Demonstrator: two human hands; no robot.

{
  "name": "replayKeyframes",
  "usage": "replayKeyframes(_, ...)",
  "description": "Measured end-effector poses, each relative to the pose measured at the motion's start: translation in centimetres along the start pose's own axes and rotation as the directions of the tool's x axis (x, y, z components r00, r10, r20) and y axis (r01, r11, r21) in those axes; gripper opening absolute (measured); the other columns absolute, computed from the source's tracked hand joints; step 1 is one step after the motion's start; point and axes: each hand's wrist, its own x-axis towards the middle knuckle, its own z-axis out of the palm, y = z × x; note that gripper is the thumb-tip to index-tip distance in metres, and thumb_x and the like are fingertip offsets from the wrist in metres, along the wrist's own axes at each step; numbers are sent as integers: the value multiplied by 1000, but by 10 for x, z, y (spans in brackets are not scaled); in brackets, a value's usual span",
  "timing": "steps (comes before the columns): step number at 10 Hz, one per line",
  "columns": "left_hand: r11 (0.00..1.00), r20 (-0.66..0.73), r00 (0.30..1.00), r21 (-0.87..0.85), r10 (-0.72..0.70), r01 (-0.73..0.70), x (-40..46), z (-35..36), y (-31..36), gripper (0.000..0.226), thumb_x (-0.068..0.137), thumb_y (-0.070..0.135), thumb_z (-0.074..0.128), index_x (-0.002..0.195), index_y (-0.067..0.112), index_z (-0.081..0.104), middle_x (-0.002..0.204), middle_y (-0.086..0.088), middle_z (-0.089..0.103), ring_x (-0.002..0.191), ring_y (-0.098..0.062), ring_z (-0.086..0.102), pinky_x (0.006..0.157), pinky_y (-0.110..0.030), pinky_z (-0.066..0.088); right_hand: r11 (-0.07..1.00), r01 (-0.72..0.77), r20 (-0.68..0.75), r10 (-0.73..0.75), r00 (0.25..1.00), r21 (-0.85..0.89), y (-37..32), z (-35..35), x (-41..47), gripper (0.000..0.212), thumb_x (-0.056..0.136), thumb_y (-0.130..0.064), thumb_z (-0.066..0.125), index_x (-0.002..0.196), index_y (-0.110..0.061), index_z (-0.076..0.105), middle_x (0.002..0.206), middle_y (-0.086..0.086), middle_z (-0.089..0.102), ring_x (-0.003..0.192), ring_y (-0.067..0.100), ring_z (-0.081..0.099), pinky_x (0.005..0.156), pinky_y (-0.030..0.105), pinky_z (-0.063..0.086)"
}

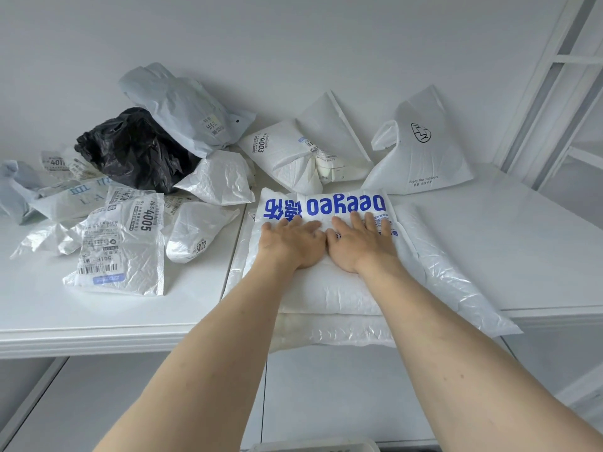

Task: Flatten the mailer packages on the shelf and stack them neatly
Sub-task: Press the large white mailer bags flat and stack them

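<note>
While both palms bore down side by side, the left hand [291, 243] and right hand [358, 245] lay flat with fingers extended, grasping nothing, on the blue-lettered white mailer [326, 256]. Such pressure likely served to expel air. That mailer topped a small stack [329, 327] overhanging the white shelf [130, 308] edge. Unflattened mailers [120, 243] and a black bag [133, 148] lay crumpled to the left; others leaned on the white wall [293, 44].

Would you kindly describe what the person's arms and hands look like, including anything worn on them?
Both forearms are bare, with no sleeves in view. The left hand and the right hand wear no gloves, and no watch or bracelet shows on either wrist. A small dark mark sits near the right hand's thumb; what it is I cannot tell.
</note>
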Motion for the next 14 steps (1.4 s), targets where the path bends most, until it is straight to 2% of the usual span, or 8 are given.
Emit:
replayKeyframes(6, 1000, -33, 999, 22, -1, 2, 2, 7, 0, 55, 99, 44, 15, 152, 37, 24, 161, -2, 21, 147, -24, 19, 117, -51, 13, 999, 2, -19, -3, 1000, -36, 0, 4, 0, 57, 100, -49, 8, 155, -36, 8, 165, 4, -3, 150, 29, -8, 119, 51, -10)
replayKeyframes(14, 1000, -11, 1000, -8, -19, 19, 1, 11, 0, 55, 99, 45, 14, 154, 38, 18, 164, -1, 12, 150, -23, 10, 118, -52, 7, 1000, -4, -13, 4, 1000, -20, 0, 8, -1, 57, 100, -50, 8, 155, -37, 8, 165, 3, -2, 150, 27, -8, 118, 50, -11)
